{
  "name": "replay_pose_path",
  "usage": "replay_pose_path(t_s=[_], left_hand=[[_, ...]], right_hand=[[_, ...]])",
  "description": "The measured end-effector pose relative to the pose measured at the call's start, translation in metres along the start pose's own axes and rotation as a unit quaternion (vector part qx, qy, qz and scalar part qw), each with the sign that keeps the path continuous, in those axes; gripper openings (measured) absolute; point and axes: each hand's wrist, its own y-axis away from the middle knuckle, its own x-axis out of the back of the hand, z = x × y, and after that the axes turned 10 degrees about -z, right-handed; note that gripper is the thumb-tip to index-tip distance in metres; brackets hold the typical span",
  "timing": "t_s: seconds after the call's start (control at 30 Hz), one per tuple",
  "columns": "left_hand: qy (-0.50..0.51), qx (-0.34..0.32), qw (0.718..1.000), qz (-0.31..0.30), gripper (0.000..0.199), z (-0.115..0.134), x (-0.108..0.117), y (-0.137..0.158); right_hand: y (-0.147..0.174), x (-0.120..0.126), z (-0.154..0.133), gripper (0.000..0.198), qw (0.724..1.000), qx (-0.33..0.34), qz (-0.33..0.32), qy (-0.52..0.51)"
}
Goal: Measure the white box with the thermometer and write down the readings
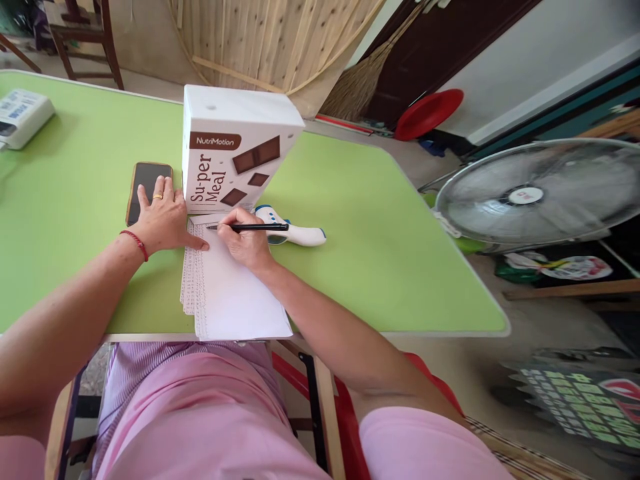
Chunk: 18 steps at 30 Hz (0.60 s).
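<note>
My right hand (246, 241) grips a black pen (260, 227), its tip at the upper left part of a white sheet of paper (235, 293). More sheets with perforated-looking or marked left edges lie fanned beneath it. My left hand (167, 217) lies spread, its thumb on the paper's left edge and its fingers reaching over a smartphone (146, 187) with a dark screen. Directly behind the paper stands a white "Su-per Meal" box (215, 170). A white and blue handheld device, perhaps an infrared thermometer (306, 236), lies right of my right hand, partly hidden by it.
The green table (400, 267) has a white device (24, 117) at its far left. Beyond its right edge stands a large fan (540, 193). A straw broom (365, 80), a red basin (430, 115) and a wooden chair (83, 37) are farther back.
</note>
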Motion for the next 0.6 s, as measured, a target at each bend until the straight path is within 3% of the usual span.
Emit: replay_pose_path(t_s=[0.27, 0.6], left_hand=[[-0.005, 0.000, 1.000, -0.003, 0.138, 0.001, 0.001, 0.001], [-0.027, 0.013, 0.999, -0.013, 0.133, 0.004, 0.004, 0.004]], right_hand=[[-0.001, -0.001, 0.004, 0.014, 1.000, -0.006, 0.004, 0.013], [-0.001, -0.005, 0.011, 0.012, 0.996, 0.051, 0.044, -0.051]])
